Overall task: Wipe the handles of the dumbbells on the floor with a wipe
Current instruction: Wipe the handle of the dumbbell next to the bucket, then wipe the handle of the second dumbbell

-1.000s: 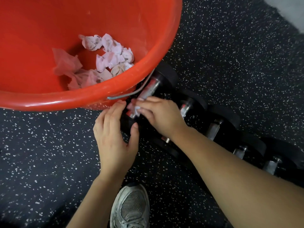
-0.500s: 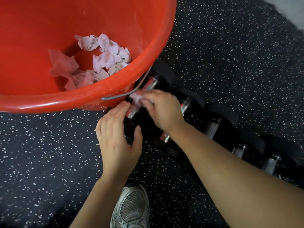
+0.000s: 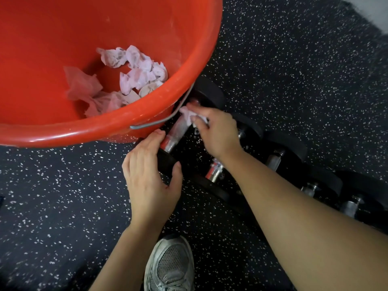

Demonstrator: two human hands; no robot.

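A row of black dumbbells with chrome handles lies on the speckled floor, running from the middle to the right. My right hand (image 3: pixel 214 133) presses a crumpled white wipe (image 3: pixel 189 115) onto the far end of the first dumbbell's handle (image 3: pixel 177 133), close to its far weight (image 3: pixel 210 93). My left hand (image 3: pixel 150 175) grips the near black weight (image 3: pixel 165 162) of that dumbbell. A second handle (image 3: pixel 214 171) shows beneath my right wrist. My forearm hides part of the row.
A big red bucket (image 3: pixel 63 133) with several used wipes (image 3: pixel 134 76) inside stands at the left, its wire bail (image 3: pixel 159 121) hanging over the first dumbbell. My grey sneaker (image 3: pixel 170 265) is at the bottom. More dumbbells (image 3: pixel 315 185) extend to the right.
My right hand has slid the wipe along the handle away from me, toward the far weight. My left hand has stayed on the near weight.
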